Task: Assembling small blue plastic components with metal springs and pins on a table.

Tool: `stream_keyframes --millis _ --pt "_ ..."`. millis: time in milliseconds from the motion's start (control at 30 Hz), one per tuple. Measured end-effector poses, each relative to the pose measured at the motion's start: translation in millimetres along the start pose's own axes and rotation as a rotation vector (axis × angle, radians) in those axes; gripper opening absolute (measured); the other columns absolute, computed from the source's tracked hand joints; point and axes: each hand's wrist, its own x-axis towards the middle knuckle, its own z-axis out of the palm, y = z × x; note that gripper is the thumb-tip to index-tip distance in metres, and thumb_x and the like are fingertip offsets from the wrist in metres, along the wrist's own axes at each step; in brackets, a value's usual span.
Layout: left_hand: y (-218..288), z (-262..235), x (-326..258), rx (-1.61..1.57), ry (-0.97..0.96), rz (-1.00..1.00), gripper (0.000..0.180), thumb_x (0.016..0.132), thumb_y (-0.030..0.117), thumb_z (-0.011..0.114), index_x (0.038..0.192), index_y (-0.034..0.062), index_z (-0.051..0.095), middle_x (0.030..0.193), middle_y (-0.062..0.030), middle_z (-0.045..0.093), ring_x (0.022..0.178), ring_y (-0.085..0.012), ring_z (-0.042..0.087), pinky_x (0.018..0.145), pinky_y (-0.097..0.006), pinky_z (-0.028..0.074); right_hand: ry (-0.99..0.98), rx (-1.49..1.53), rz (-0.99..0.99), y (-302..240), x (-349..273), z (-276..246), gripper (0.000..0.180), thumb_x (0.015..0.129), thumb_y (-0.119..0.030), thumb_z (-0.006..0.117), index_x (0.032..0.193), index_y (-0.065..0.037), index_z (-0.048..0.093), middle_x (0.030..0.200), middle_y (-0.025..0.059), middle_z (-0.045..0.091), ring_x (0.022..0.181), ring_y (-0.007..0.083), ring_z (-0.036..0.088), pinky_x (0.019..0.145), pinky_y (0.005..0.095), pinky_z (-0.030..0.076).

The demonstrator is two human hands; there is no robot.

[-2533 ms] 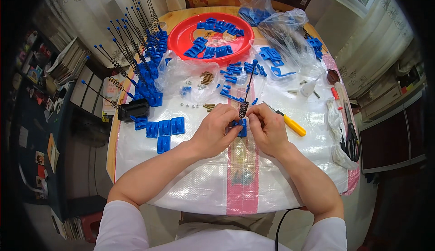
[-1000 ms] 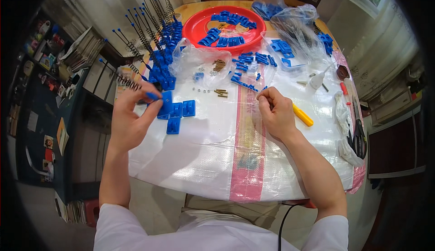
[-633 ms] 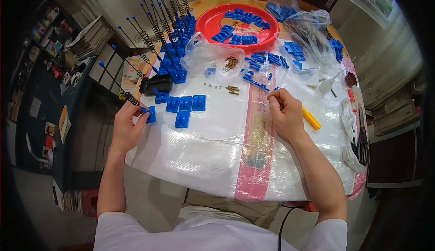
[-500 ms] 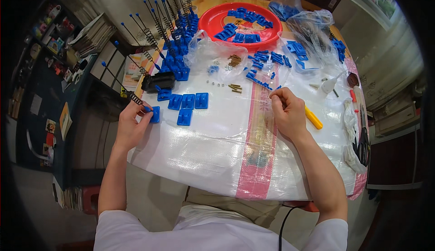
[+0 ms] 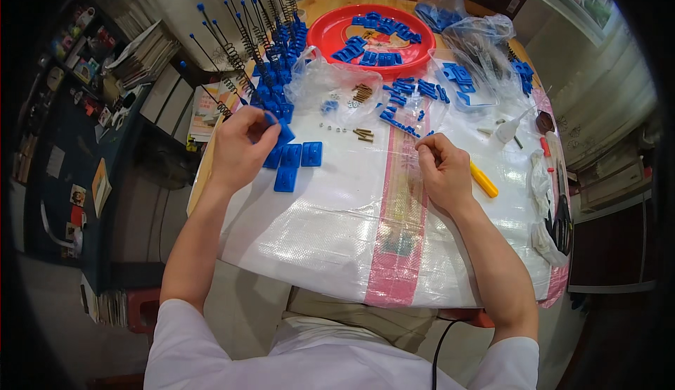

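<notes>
My left hand (image 5: 241, 149) is closed on a blue plastic base (image 5: 284, 132), tilted up off the table beside the group of standing pieces. Any rod on this base is hard to separate from the black coil-spring rods (image 5: 228, 49) behind it. Just in front lie several flat blue bases (image 5: 290, 156); one blue base (image 5: 285, 179) is closest to me. My right hand (image 5: 444, 173) rests on the sheet with its fingertips pinched together. What they hold, if anything, is too small to make out. Small blue pegs (image 5: 406, 128) lie just beyond it, and a yellow handle (image 5: 484, 180) lies beside it.
A red basin (image 5: 320, 51) with blue parts stands at the back. Brass screws (image 5: 363, 135), nuts (image 5: 330, 128) and clear plastic bags (image 5: 330, 84) lie mid-table. On the right are a white bottle (image 5: 505, 132), black scissors (image 5: 562, 225) and a clear tray (image 5: 478, 98).
My left hand has moved away from me and to the right, carrying the blue base toward the standing pieces. It now covers the black dish. My right hand has stayed put.
</notes>
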Motion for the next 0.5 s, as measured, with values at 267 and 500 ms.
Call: stream_keyframes --millis 267,500 --pt "-20 34 26 0.064 0.020 -0.034 0.020 0.086 0.014 0.072 0.078 -0.0012 0.062 0.070 -0.0065 0.062 0.060 -0.0110 0.058 0.058 -0.027 0.046 0.000 0.021 -0.025 2 1 4 0.011 0.094 -0.009 0.061 0.092 0.001 0.066 0.062 -0.0002 0.055 0.055 0.0048 0.044 0.051 0.0248 0.035" --pt "-28 46 21 0.204 -0.006 0.026 0.020 0.083 0.015 0.071 0.079 -0.0026 0.062 0.075 -0.0132 0.064 0.064 -0.0248 0.062 0.062 -0.035 0.049 -0.011 -0.014 0.001 1 2 0 0.014 0.091 -0.012 0.063 0.094 0.001 0.068 0.065 0.0118 0.064 0.054 0.0155 0.058 0.055 0.0311 0.046"
